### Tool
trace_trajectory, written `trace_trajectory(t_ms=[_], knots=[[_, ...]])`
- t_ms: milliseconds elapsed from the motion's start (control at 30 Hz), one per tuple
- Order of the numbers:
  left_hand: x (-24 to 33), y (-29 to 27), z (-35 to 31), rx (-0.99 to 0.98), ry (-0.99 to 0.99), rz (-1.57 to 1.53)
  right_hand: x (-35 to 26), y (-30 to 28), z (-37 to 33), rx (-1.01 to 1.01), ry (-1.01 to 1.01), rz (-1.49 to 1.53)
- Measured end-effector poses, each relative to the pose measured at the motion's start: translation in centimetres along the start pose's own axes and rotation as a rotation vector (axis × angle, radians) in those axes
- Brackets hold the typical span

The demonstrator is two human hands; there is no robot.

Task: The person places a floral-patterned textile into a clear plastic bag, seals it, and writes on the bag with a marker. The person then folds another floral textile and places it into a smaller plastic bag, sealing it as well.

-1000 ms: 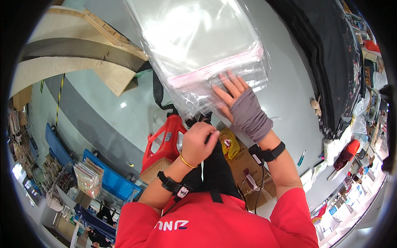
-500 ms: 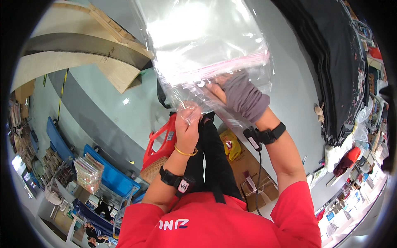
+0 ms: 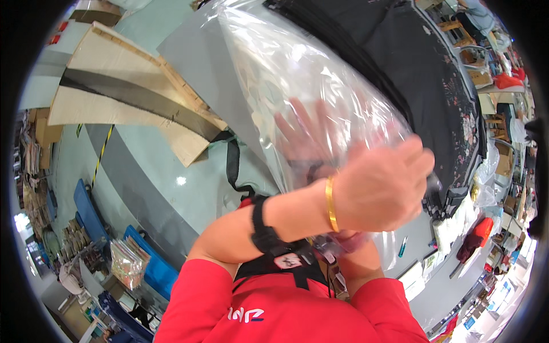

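A large clear plastic bag [image 3: 269,74] is spread up and away from me, wrinkled and shiny. My left hand [image 3: 384,186], with a gold bracelet at its wrist, crosses over to the right and is closed on the bag's near right edge; motion blurs its fingers. Under the film, my right hand [image 3: 309,128] shows with its fingers spread. Whether it lies inside the bag or behind it I cannot tell. My left hand hides much of the right forearm [image 3: 363,264].
A thick stack of black cloth [image 3: 423,74] with floral patches lies at the right. Pale wooden boards [image 3: 114,97] stand at the left over the floor. A teal pen-like tool [image 3: 403,247] rests on the grey table. Farther left are blue panels [image 3: 151,260] and packed bags [image 3: 128,260].
My left hand has swung from the bag's near left side across to its right. The bag has shifted toward the black cloth. My right hand's fingers are now spread under the film.
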State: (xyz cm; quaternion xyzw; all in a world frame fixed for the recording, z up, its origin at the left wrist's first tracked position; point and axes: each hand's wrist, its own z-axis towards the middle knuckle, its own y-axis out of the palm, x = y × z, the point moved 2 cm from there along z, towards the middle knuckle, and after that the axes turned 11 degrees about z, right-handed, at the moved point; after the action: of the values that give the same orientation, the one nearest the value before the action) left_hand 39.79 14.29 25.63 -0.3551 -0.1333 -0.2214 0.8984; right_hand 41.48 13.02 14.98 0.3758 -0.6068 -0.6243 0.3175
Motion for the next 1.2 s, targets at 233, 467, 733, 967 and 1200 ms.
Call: trace_trajectory(t_ms=[233, 467, 733, 967, 1200], knots=[[6.6, 14.6, -7.1, -0.534, 0.275, -0.345, -6.9, -8.9, -11.5, 0.547, 0.018, -0.187], [11.9, 14.7, -5.2, -0.681, 0.541, -0.423, -9.0, -11.5, -24.8, 0.898, -0.034, -0.351], [10.4, 4.5, 5.2, -0.681, 0.556, -0.201, -7.5, -12.0, -15.6, 0.683, -0.005, -0.332], [6.9, 5.7, 2.7, -0.746, 0.423, -0.191, -5.8, -12.8, -11.4, 0.611, 0.025, -0.296], [0.4, 12.3, -10.4, -0.824, -0.065, -0.014, -8.2, -15.6, -13.5, 0.625, 0.006, -0.316]])
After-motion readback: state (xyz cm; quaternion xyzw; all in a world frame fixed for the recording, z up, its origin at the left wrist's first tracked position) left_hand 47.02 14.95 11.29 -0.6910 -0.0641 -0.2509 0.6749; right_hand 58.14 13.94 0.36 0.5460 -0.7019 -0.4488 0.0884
